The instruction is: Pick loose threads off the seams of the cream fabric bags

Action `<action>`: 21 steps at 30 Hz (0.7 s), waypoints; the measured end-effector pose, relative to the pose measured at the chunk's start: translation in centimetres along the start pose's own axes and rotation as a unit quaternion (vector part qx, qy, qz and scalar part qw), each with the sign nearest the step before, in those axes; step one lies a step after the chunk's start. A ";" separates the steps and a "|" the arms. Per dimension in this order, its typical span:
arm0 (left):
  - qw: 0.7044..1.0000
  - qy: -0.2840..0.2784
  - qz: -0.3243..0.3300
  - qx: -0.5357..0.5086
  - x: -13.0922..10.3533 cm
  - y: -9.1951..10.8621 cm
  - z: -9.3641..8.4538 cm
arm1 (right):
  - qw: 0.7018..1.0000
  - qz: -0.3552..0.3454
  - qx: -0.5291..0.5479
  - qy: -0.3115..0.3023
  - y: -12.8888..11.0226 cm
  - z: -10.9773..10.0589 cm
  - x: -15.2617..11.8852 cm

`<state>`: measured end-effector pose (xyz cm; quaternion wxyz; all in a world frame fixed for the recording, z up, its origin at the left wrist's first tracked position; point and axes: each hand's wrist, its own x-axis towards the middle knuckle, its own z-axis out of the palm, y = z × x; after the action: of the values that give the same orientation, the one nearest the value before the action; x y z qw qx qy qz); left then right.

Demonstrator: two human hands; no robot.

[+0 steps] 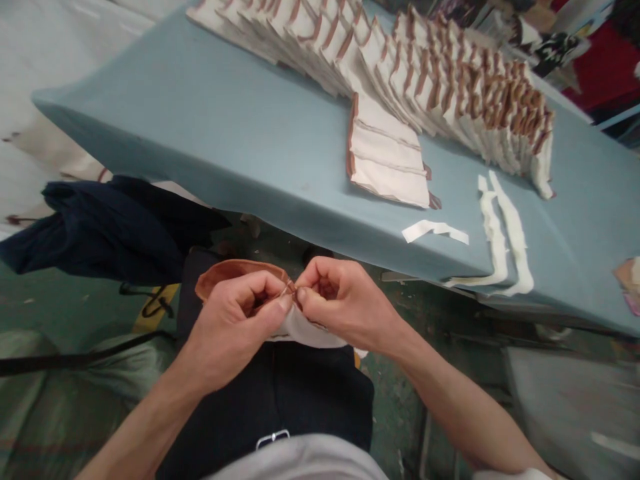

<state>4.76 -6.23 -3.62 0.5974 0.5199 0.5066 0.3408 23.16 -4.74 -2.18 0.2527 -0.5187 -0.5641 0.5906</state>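
Note:
Over my lap I hold a sewn fabric piece (307, 331), white on one side with a brown part (235, 269) at its far left. My left hand (240, 317) pinches its brown edge between thumb and forefinger. Close beside it, almost touching, my right hand (345, 300) pinches the same edge, fingers curled in. Whether a thread or some small item sits between the fingertips is too fine to make out. My hands hide much of the piece.
A table with a blue cover (200, 127) stretches ahead. On it lie long overlapping rows of white, brown-edged fabric pieces (380, 60), a single such piece (387, 153), a short white strip (435, 231) and long white strips (513, 233). Dark blue cloth (100, 227) hangs at left.

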 end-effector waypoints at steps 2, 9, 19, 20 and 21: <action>0.997 -0.040 -0.009 -0.061 -0.1 -0.6 -0.4 | 0.996 0.039 0.070 -0.043 -0.2 -0.3 -0.1; 0.970 -0.113 -0.030 -0.211 -0.7 -3.6 -1.1 | 0.977 0.090 0.169 -0.093 -0.7 -0.3 -0.5; 0.995 -0.009 0.046 0.083 -0.7 0.9 -0.8 | 0.993 -0.042 -0.094 -0.051 -2.5 -1.5 -1.2; 0.993 -0.007 0.057 0.101 -0.9 0.9 -0.8 | 0.991 -0.050 -0.111 -0.050 -2.7 -1.5 -1.2; 0.991 -0.005 0.067 0.114 -1.0 0.9 -0.7 | 0.989 -0.056 -0.125 -0.050 -2.8 -1.5 -1.2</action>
<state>3.91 -6.76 -2.49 0.5124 0.6197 0.5029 0.3172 24.06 -4.53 1.10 0.1901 -0.4839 -0.6736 0.5253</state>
